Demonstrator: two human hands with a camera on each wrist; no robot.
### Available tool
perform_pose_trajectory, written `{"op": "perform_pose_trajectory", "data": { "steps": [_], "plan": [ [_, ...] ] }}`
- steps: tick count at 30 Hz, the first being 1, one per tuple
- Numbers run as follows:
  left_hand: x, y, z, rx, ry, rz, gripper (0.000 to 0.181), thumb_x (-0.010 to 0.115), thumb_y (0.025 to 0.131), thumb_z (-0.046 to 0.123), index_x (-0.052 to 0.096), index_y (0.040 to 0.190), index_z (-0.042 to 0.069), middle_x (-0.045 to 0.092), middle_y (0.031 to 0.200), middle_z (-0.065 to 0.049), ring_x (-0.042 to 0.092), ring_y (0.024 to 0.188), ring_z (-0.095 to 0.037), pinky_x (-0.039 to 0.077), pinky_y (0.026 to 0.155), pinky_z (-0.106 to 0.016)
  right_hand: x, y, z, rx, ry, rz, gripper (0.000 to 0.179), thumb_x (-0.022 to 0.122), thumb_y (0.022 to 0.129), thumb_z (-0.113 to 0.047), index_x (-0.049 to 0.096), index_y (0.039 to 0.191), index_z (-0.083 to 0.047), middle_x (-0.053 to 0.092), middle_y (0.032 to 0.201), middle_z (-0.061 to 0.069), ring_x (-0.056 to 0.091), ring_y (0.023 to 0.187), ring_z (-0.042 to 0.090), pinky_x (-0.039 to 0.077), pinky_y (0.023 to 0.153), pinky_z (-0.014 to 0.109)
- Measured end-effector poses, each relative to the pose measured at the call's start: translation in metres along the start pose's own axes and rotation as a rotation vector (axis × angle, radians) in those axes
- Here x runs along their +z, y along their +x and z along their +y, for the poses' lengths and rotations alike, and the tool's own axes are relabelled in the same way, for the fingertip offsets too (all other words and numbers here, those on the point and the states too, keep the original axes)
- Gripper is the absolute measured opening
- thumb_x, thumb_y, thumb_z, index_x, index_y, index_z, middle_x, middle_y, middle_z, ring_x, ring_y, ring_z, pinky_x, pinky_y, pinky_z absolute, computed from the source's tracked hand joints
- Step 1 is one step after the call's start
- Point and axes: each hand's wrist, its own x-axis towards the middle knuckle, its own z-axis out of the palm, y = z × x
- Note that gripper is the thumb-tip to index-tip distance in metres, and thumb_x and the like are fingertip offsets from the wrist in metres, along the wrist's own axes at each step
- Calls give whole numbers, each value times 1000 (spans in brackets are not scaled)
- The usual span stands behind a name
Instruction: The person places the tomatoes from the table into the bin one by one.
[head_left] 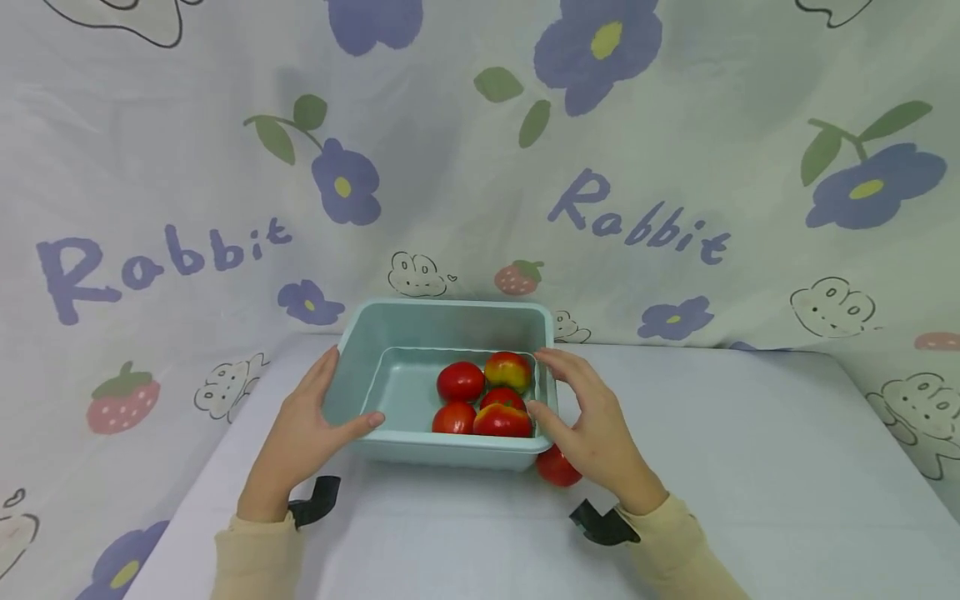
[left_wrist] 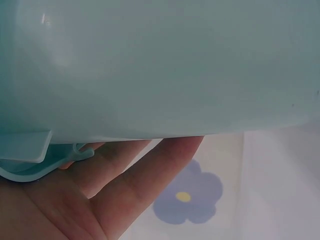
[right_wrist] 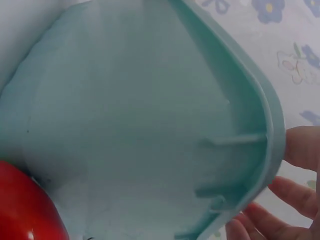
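Note:
A pale blue-green plastic bin (head_left: pixel 435 325) is held between both hands at the middle of the table. My left hand (head_left: pixel 300 425) grips its left end, thumb over the near rim. At the opposite end my right hand (head_left: pixel 600 425) holds the rim near the right corner. Several glossy red fruits (head_left: pixel 461 382), one with a yellow patch, lie gathered in the bin's right half. Outside, another red fruit (head_left: pixel 558 468) sits under the near right corner, partly hidden by my right hand. In the left wrist view, fingers (left_wrist: pixel 145 185) reach under the bin's outer wall (left_wrist: pixel 160 70).
A white cloth (head_left: pixel 735 450) covers the table. Behind it hangs a fabric backdrop (head_left: pixel 450 208) printed with flowers, rabbits and strawberries. Black straps (head_left: pixel 315 502) show at the wrists.

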Motion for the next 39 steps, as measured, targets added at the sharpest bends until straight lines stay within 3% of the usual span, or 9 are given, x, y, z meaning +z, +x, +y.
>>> {"op": "perform_pose_trajectory", "data": {
  "steps": [22, 30, 39],
  "plan": [
    [-1, 0, 1, 3, -1, -13, 103, 72, 75, 49, 12, 149, 11, 16, 153, -9, 19, 138, -32, 25, 101, -63, -22, 1, 28, 108, 65, 42, 50, 67, 86, -19, 49, 132, -16, 51, 129, -1, 51, 115, 17, 51, 85, 36],
    [-1, 1, 2, -1, 12, -6, 105, 72, 74, 51, 12, 149, 10, 16, 153, -8, 19, 138, -31, 25, 102, -62, -21, 0, 38, 223, 82, -43, 50, 67, 85, -27, 50, 131, -15, 51, 130, 0, 50, 116, 23, 51, 84, 45],
    [1, 1, -2, 6, 10, 2, 104, 72, 74, 49, 12, 149, 10, 15, 154, -6, 19, 138, -32, 26, 100, -63, -19, -2, 51, 335, 131, -160, 54, 67, 84, -36, 49, 132, -18, 49, 132, 1, 49, 118, 27, 51, 85, 44]
  ]
}}
